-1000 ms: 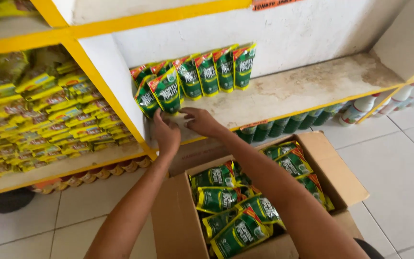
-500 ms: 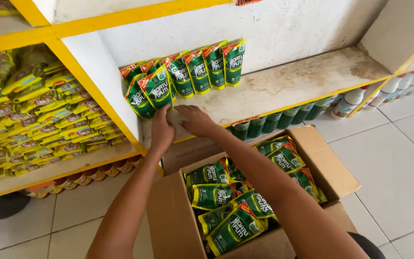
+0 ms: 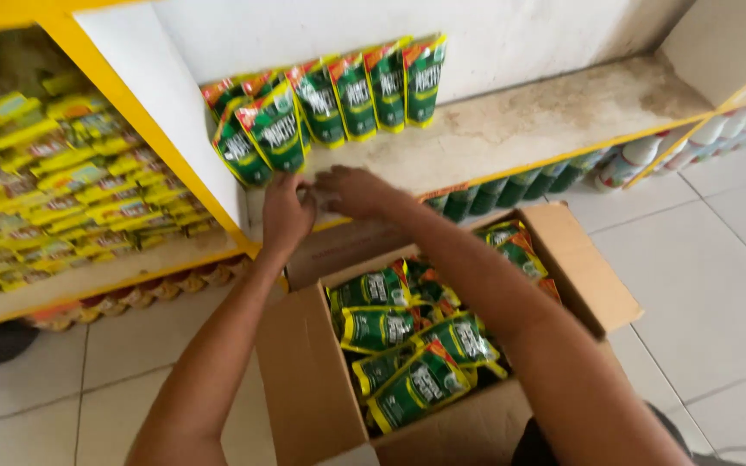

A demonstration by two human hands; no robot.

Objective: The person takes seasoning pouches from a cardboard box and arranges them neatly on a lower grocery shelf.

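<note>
A row of green stand-up pouches [image 3: 364, 91] leans against the white back wall on the worn shelf board [image 3: 546, 121]. The front pouch [image 3: 274, 129] stands at the shelf's left end. My left hand [image 3: 287, 214] is just below it, fingertips touching its bottom edge. My right hand [image 3: 356, 192] lies beside it on the shelf's front, fingers pointing left towards the left hand, holding nothing. Below my arms an open cardboard box [image 3: 304, 388] holds several more green pouches [image 3: 416, 380] lying loose.
A yellow-edged divider [image 3: 157, 129] separates this bay from a shelf of yellow packets [image 3: 62, 190] on the left. Green bottles [image 3: 520, 185] and white bottles [image 3: 641, 160] stand under the shelf. The box sits on a pale tiled floor [image 3: 701, 285].
Both hands have come down from the front pouch's face to its bottom edge and drawn close together. The pouch now stands on the shelf on its own.
</note>
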